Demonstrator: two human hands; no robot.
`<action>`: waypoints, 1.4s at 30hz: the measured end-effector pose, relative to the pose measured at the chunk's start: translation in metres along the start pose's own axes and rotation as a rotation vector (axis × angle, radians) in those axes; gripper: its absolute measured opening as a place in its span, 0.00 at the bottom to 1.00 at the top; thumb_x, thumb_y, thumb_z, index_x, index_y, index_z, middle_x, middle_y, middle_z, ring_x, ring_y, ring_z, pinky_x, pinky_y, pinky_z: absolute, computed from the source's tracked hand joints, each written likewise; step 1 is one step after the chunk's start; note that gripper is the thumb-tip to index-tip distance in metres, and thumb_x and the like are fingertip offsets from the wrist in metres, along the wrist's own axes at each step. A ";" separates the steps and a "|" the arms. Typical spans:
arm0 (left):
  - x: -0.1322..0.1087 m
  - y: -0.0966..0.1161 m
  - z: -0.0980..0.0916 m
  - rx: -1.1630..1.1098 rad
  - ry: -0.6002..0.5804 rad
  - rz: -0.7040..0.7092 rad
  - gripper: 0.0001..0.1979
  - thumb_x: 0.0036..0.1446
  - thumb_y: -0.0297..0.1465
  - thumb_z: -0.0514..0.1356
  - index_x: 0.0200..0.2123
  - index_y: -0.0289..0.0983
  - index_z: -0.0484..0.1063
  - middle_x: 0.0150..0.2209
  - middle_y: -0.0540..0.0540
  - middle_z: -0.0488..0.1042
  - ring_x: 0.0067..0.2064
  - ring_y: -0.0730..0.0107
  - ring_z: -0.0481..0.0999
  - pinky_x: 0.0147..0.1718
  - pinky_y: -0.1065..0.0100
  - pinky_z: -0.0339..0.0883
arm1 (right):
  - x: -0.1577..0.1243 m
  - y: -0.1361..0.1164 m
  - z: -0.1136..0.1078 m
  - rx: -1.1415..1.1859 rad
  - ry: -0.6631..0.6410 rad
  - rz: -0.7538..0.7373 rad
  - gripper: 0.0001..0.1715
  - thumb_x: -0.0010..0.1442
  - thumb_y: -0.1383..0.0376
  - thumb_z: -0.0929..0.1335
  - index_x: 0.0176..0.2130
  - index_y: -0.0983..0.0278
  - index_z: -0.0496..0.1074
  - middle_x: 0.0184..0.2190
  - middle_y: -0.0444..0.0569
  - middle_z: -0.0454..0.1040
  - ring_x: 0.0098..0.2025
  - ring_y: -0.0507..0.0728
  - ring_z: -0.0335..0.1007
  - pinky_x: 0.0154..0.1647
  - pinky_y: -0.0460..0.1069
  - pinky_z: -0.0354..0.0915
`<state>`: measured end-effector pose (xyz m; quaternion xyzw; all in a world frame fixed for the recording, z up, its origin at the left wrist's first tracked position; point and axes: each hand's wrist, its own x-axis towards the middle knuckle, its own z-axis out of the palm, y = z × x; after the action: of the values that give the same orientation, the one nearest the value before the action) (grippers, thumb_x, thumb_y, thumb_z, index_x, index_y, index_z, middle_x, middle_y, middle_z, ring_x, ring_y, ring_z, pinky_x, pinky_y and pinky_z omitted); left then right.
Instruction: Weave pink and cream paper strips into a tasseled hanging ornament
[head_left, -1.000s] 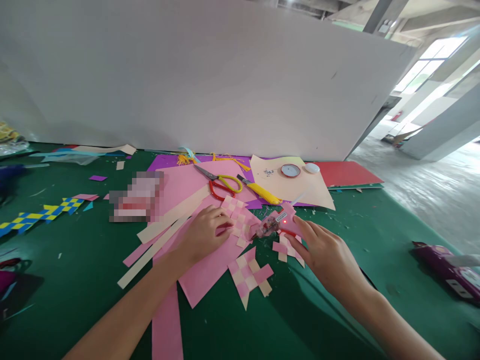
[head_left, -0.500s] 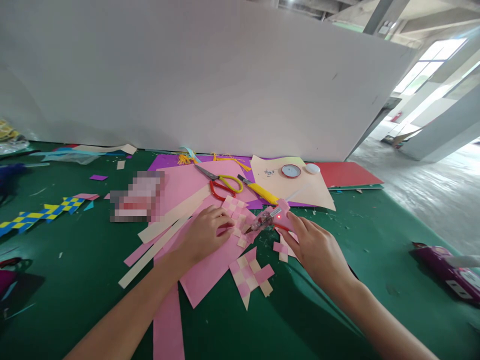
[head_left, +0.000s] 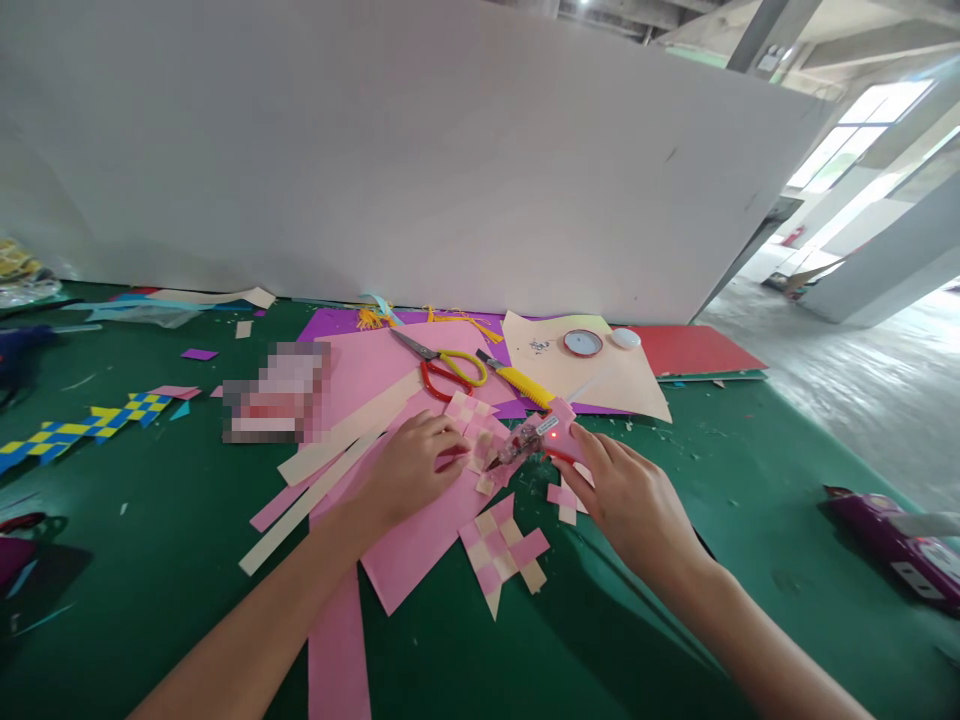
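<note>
My right hand (head_left: 634,500) is wrapped around a pink hot glue gun (head_left: 551,430) with a small red light on. Its nozzle points left, at a woven pink and cream paper piece (head_left: 471,412); whether it touches cannot be made out. My left hand (head_left: 416,462) has its fingers curled, thumb and fingertips at the left edge of that piece; the exact grip is partly hidden. Below lies a second woven piece (head_left: 499,550) with loose strip ends. A smaller woven piece (head_left: 566,495) shows partly beneath the glue gun.
Behind my hands lie red and yellow-handled scissors (head_left: 450,372) and a yellow box cutter (head_left: 525,385). Cream strips (head_left: 322,505) and pink paper (head_left: 405,570) spread leftward. A round tin lid (head_left: 583,343) rests on cream paper. A purple device (head_left: 892,545) stands at right; a white panel (head_left: 420,150) rises behind.
The glue gun's nozzle has shifted slightly left over the woven paper piece. My left hand stays in nearly the same spot.
</note>
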<state>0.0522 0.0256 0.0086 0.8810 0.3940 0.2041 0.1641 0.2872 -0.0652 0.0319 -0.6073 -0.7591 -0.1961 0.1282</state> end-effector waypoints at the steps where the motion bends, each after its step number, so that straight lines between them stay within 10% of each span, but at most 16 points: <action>1: 0.000 0.000 0.000 -0.001 -0.001 0.001 0.10 0.59 0.32 0.53 0.37 0.40 0.75 0.40 0.47 0.76 0.46 0.61 0.70 0.44 0.58 0.67 | 0.000 0.000 -0.001 0.005 -0.004 0.008 0.22 0.68 0.58 0.55 0.48 0.71 0.67 0.33 0.55 0.76 0.32 0.58 0.73 0.26 0.50 0.67; 42: -0.001 -0.003 0.002 -0.023 0.001 0.007 0.10 0.59 0.34 0.54 0.40 0.40 0.74 0.42 0.47 0.74 0.48 0.61 0.69 0.45 0.58 0.67 | -0.017 0.019 -0.005 -0.029 0.020 0.228 0.25 0.63 0.52 0.60 0.48 0.69 0.68 0.40 0.56 0.77 0.35 0.60 0.75 0.28 0.49 0.66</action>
<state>0.0505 0.0269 0.0055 0.8805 0.3885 0.2094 0.1732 0.3094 -0.0788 0.0312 -0.6895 -0.6810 -0.1971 0.1484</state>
